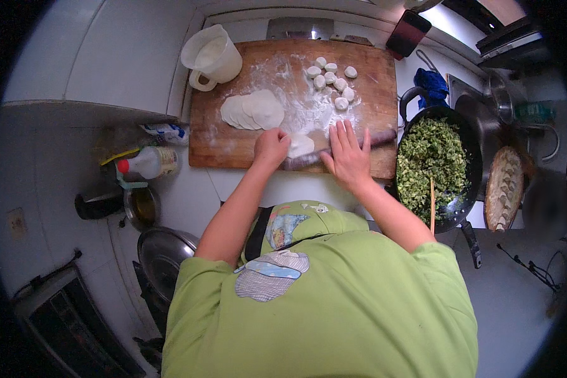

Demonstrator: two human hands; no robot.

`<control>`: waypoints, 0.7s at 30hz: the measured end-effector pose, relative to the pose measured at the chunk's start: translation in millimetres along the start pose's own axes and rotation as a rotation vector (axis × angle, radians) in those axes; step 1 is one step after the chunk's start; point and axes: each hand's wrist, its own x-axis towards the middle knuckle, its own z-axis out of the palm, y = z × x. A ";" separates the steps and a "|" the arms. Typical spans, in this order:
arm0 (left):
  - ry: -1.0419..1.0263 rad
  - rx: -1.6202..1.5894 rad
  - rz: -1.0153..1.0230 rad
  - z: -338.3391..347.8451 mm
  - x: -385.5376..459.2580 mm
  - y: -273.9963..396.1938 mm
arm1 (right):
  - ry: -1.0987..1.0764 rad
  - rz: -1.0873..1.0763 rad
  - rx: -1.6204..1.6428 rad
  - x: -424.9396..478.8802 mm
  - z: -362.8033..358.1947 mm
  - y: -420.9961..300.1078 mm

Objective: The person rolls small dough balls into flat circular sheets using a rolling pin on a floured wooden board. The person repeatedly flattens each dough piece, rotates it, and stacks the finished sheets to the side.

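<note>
My left hand [272, 146] pinches the left edge of a thin dough round [301, 145] on the floured wooden board [208, 153]. Under my right hand [349, 153], which lies flat with its fingers stretched forward, is a dark wooden rolling pin [307, 161]. The pin slants across the board's near edge and touches the dough round. Flat dough wrappers [253, 110] overlap in a stack beyond my left hand. Several small floured dough pieces [330, 78] sit towards the board's back right, amid loose flour.
A white plastic jug [217, 56] stands at the board's back left corner. Right of the board is a black wok [475, 146] of chopped greens [430, 160], and beyond it an oval tray [504, 189] holding dumplings. A cleaver blade [300, 28] lies behind the board.
</note>
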 end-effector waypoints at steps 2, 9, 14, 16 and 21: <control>0.015 -0.083 -0.058 5.2 -3.9 -10.1 | -0.013 -0.038 -0.005 -19.1 -8.7 1.3; 0.006 -0.093 0.017 1.3 5.8 3.4 | 0.085 0.076 -0.045 66.2 17.5 -2.2; 0.007 -0.089 -0.012 4.8 4.0 -23.1 | 0.009 -0.022 0.017 -3.9 -0.7 -1.0; 0.067 -0.225 -0.077 15.4 -6.8 -35.1 | 0.020 -0.037 0.034 -22.3 -10.5 -2.5; 0.088 -0.149 -0.088 5.9 -0.5 -13.4 | 0.048 0.020 0.027 53.4 5.8 -5.0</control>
